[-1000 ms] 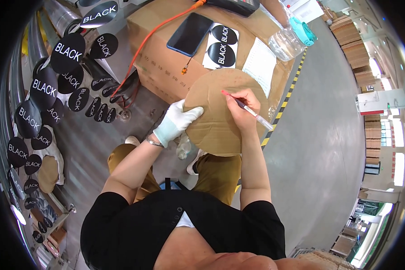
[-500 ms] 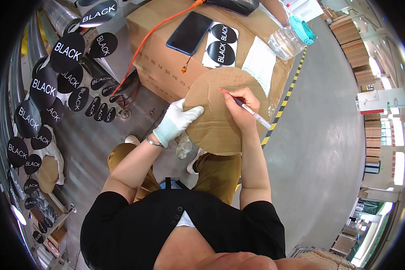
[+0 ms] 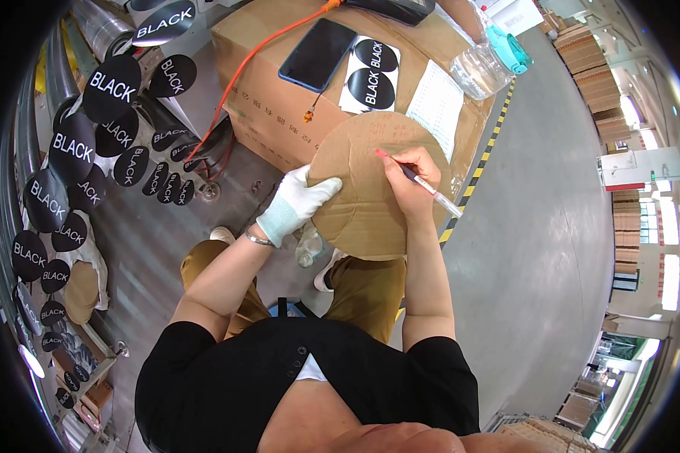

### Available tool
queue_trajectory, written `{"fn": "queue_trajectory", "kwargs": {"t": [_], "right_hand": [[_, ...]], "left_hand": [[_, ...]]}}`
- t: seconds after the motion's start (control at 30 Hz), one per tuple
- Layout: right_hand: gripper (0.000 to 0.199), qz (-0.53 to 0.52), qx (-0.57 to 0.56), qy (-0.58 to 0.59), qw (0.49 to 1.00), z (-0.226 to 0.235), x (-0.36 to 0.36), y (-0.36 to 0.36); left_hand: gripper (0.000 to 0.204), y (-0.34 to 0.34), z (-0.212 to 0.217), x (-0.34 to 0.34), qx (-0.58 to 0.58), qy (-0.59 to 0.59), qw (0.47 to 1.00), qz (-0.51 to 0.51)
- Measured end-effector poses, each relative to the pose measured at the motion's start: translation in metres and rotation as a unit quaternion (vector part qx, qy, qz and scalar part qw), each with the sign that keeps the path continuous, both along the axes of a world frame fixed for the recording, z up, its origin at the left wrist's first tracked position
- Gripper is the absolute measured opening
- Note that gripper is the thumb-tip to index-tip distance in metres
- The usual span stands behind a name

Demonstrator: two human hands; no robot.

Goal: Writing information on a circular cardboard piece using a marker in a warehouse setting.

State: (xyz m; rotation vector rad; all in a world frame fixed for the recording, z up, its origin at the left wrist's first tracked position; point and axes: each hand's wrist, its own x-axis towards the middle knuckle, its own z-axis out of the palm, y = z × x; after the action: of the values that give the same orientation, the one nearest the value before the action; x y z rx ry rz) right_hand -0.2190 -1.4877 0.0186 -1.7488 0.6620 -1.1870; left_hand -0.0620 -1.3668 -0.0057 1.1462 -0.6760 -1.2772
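A round cardboard disc (image 3: 370, 219) is held out over my legs, its far part overlapping the edge of a large carton. My left hand (image 3: 298, 200), in a white glove, grips its left edge with the thumb on top. My bare right hand (image 3: 413, 181) is closed around a pen (image 3: 438, 194) with a reddish tip end and a clear barrel. The pen's tip meets the upper part of the disc, close to several short rows of faint red handwriting (image 3: 389, 132). The fingers under the disc are hidden.
On the carton (image 3: 272, 124) lie a phone (image 3: 317, 54), a sheet with black round stickers (image 3: 370, 75), a written paper (image 3: 433, 102), a bottle with a turquoise lid (image 3: 480, 72) and an orange cable (image 3: 253, 57). Black ovals (image 3: 72, 147) crowd the left. Yellow-black tape (image 3: 480, 166) marks the floor.
My right hand and the pen have shifted slightly to the right across the disc. My left hand and the disc stay in place.
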Motion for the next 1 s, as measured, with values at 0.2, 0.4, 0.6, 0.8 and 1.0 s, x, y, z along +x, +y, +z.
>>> {"fn": "queue_trajectory", "kwargs": {"t": [0.2,0.4,0.6,0.8,1.0], "right_hand": [[0.015,-0.021,-0.034,0.024,0.999,0.0038,0.0048,0.0040],[0.015,-0.031,-0.026,0.041,0.998,-0.0011,0.0047,0.0031],[0.015,-0.026,-0.059,0.051,0.997,-0.0034,0.0033,0.0001],[0.016,-0.015,-0.055,0.034,0.998,-0.0055,0.0016,-0.0016],[0.016,-0.020,-0.031,0.021,0.999,-0.0024,0.0017,-0.0003]], "left_hand": [[0.030,-0.0001,0.0015,0.0004,0.006,0.002,1.000,0.000],[0.030,0.0004,0.0030,-0.0002,-0.002,0.005,1.000,-0.001],[0.029,0.0004,0.0008,0.0010,-0.005,0.002,1.000,-0.003],[0.029,0.0000,0.0026,0.0001,-0.013,0.008,1.000,-0.004],[0.029,0.0010,0.0035,0.0009,-0.013,0.003,1.000,-0.007]]}}
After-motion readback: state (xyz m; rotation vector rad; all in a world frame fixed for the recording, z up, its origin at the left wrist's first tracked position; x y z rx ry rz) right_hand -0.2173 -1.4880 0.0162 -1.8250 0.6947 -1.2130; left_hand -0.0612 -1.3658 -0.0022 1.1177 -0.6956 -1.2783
